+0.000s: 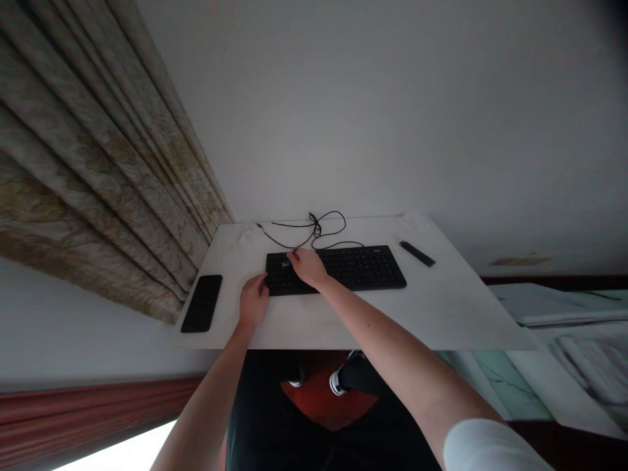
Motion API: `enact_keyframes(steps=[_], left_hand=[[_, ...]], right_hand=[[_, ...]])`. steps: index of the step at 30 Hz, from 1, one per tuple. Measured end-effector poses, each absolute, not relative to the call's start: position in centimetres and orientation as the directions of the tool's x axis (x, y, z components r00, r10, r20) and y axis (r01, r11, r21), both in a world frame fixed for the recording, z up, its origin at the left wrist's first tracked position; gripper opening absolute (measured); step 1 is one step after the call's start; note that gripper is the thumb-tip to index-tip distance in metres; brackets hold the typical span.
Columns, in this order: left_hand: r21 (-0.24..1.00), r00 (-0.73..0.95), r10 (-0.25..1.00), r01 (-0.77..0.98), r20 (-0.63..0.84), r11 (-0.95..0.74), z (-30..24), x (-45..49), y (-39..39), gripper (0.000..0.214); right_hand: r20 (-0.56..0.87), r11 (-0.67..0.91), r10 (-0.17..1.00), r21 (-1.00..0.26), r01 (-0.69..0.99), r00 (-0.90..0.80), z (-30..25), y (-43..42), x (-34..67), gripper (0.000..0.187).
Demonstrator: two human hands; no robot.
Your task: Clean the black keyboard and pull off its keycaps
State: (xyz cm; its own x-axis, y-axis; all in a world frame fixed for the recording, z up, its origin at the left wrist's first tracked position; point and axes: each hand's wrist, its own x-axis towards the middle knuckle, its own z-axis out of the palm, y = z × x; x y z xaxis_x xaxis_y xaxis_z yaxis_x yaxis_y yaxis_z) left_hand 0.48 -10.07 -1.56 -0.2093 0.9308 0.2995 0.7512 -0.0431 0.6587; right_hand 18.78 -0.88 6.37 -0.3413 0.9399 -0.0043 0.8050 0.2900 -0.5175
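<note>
Item: black keyboard point(353, 268) on counter point(441, 307), long axis running left to right. My right hand point(307, 267) lies on its left keys, fingers pinched on a small blue item point(289, 259). My left hand point(254, 302) touches its left end; I cannot tell whether those fingers grip.

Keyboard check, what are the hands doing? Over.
Left hand at keyboard corner. Right hand on left keys, small blue thing beside it. Phone apart, left.

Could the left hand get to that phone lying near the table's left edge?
Probably yes. The phone lies flat on the table just beside the left hand, which rests at the keyboard's near corner, and nothing stands between them.
</note>
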Motion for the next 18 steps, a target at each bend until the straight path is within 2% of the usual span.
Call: enact_keyframes(steps=[8,18], left_hand=[[0.671,-0.218,0.932,0.741,0.289,-0.034,-1.5,0.4,-10.2,0.045],[0.674,-0.214,0.938,0.738,0.272,-0.027,-1.4,0.4,-10.1,0.045]], right_hand=[[-0.006,0.274,0.955,-0.37,0.888,-0.297,6.9,0.1,25.5,0.04],[0.034,0.25,0.966,-0.381,0.89,-0.256,6.1,0.3,30.4,0.037]])
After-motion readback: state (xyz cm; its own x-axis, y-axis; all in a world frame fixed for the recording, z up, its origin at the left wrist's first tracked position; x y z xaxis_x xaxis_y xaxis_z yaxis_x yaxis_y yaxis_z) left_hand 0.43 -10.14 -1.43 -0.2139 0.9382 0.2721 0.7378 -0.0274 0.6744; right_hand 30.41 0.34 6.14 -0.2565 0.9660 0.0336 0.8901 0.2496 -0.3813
